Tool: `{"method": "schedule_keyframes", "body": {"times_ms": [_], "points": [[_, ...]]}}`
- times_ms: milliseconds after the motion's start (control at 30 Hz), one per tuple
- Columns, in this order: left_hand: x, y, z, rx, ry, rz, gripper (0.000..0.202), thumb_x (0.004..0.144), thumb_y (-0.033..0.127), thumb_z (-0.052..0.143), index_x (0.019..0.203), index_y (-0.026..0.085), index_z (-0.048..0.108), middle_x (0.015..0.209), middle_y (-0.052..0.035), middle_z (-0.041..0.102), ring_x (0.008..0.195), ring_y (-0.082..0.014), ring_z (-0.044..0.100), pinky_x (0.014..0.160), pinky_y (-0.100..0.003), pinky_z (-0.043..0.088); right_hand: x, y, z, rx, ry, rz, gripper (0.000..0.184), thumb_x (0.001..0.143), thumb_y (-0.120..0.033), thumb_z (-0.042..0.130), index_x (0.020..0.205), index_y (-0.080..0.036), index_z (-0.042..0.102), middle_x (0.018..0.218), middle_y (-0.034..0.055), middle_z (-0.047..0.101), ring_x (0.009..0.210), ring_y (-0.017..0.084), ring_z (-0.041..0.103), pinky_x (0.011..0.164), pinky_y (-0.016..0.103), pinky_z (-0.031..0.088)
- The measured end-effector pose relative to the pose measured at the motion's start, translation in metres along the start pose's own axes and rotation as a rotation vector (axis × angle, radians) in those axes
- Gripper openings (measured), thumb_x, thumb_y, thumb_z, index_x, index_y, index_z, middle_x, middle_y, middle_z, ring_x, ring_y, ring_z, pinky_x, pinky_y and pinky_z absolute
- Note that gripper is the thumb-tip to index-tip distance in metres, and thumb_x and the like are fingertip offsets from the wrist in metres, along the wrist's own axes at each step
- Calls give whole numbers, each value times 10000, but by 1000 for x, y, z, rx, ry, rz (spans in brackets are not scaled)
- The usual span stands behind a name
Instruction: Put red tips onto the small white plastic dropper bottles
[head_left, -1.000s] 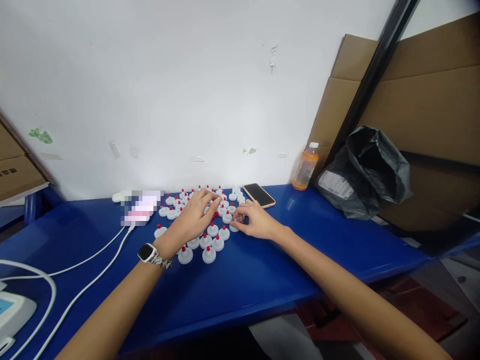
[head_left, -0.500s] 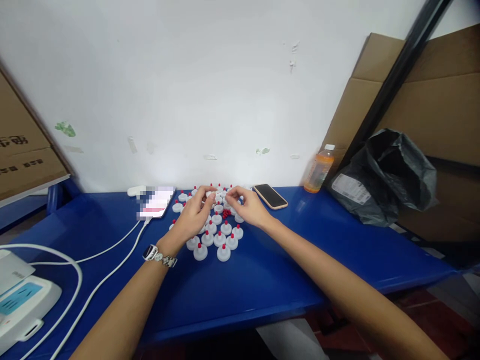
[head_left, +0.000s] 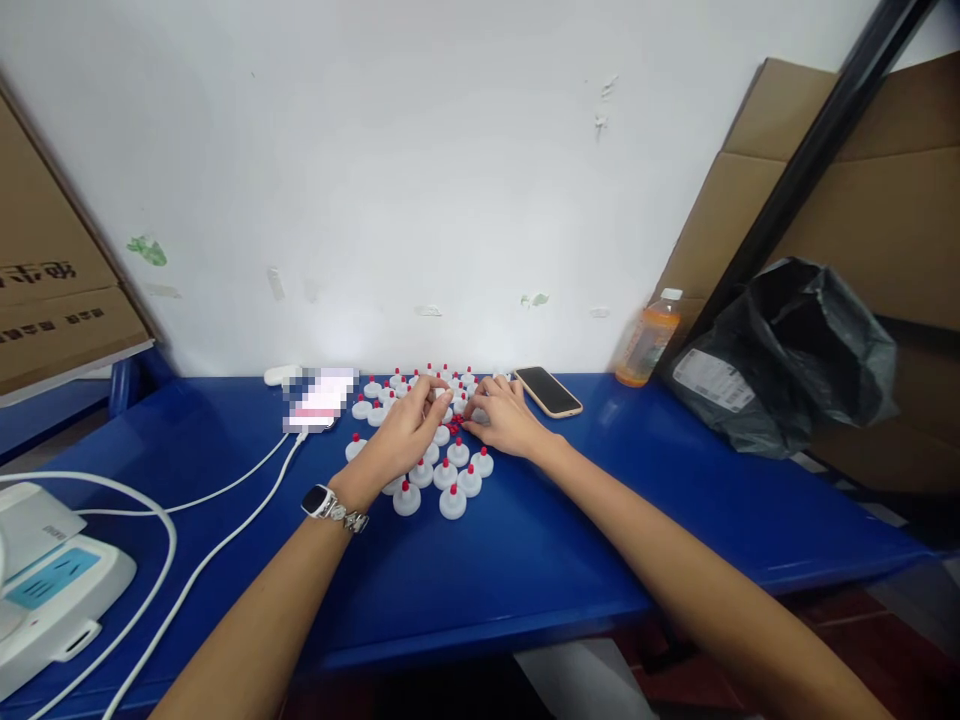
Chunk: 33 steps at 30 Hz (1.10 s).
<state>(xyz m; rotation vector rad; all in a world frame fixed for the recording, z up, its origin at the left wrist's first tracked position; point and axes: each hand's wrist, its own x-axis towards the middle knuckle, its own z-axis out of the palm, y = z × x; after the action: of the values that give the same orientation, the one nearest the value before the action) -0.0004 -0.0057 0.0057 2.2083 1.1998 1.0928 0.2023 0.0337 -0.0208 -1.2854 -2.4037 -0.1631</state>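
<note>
My left hand [head_left: 411, 428], with a watch and a bracelet at the wrist, is closed in a pinch around a white bottle cap [head_left: 444, 397], partly hidden by the fingers. Beside it, my right hand [head_left: 504, 415] has its fingers bent down, the tips at a small pile of loose red tip caps [head_left: 455, 424]. Whether one is between those fingertips is too small to tell. Around both hands stand several white, cone-shaped bottle caps with red tips [head_left: 452, 502], upright on the blue table [head_left: 555, 560]. Some are covered by my hands.
Behind the right hand lies a phone [head_left: 549, 391]; a lit phone [head_left: 324, 398] with a white cable is at the left. A power strip [head_left: 60, 600] sits front left. An orange drink bottle [head_left: 649, 340] and a black plastic bag [head_left: 787, 350] stand right, by cardboard [head_left: 765, 150].
My right hand has dropped from beside the left fingertips toward the pile of red tip caps. The left hand keeps its pinch. The view has shifted slightly.
</note>
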Motion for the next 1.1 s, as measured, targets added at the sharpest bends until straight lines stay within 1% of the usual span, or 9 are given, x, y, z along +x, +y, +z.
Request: {"method": "schedule_keyframes", "body": {"times_ms": [200, 300, 367, 467, 533, 633, 733, 900, 1100], "points": [[-1, 2, 2, 4, -9, -5, 375, 1004, 515, 340, 1121, 211, 525, 784, 5, 556, 684, -159, 534, 653, -295, 412, -5, -1, -2, 19, 0, 30, 128, 883, -313, 643, 902, -207, 713, 1060, 89, 579, 1031, 257, 460, 883, 420, 303], [-2, 2, 3, 1, -16, -10, 376, 1008, 516, 331, 1130, 215, 522, 761, 15, 540, 665, -154, 530, 658, -296, 411, -5, -3, -3, 132, 79, 53, 116, 881, -304, 640, 874, -207, 704, 1071, 85, 615, 1045, 257, 488, 902, 428, 315], [-2, 3, 3, -5, -18, -14, 377, 1011, 515, 322, 1135, 217, 516, 758, 17, 539, 651, -151, 522, 652, -295, 407, -4, -6, -4, 335, 168, 93, 107, 888, -290, 620, 869, -205, 683, 1025, 69, 659, 1012, 237, 543, 907, 416, 346], [-2, 4, 3, -9, -16, -15, 384, 1013, 516, 314, 1146, 218, 513, 764, 14, 546, 652, -153, 522, 648, -295, 406, -4, -11, -3, 802, 268, 156, 139, 886, -334, 614, 892, -199, 648, 870, 37, 694, 847, 187, 625, 823, 354, 440], [-2, 5, 3, -9, -9, -11, 385, 1013, 517, 312, 1140, 218, 518, 766, 12, 547, 660, -155, 526, 653, -296, 408, -4, -16, -3, 1066, 294, 186, 214, 851, -405, 659, 894, -196, 645, 788, 21, 683, 734, 165, 627, 722, 311, 469], [-2, 7, 4, -16, -6, -7, 375, 1016, 511, 312, 1128, 219, 519, 779, 12, 551, 670, -154, 524, 665, -297, 410, -5, -23, -3, 1277, 319, 248, 300, 773, -474, 735, 837, -188, 671, 696, 3, 652, 601, 134, 564, 600, 277, 440], [-3, 8, 5, -35, -15, -8, 360, 1021, 497, 308, 1122, 219, 514, 814, 7, 565, 701, -155, 528, 685, -296, 410, -5, -28, -6, 1403, 325, 300, 341, 706, -487, 795, 827, -184, 693, 644, -10, 640, 547, 116, 522, 558, 266, 411], [-3, 8, 5, -70, -13, -1, 343, 1027, 479, 308, 1119, 219, 511, 901, -6, 597, 803, -162, 549, 754, -295, 415, -4, -32, -6, 1554, 293, 334, 355, 684, -469, 818, 860, -180, 712, 682, 3, 688, 602, 127, 583, 611, 271, 443], [-3, 8, 4, -78, -3, -19, 351, 1024, 487, 309, 1129, 216, 506, 900, -8, 599, 784, -159, 555, 747, -295, 420, -4, -33, -7, 1469, 311, 340, 365, 716, -504, 783, 847, -180, 681, 671, 19, 687, 626, 152, 611, 571, 272, 409]]}}
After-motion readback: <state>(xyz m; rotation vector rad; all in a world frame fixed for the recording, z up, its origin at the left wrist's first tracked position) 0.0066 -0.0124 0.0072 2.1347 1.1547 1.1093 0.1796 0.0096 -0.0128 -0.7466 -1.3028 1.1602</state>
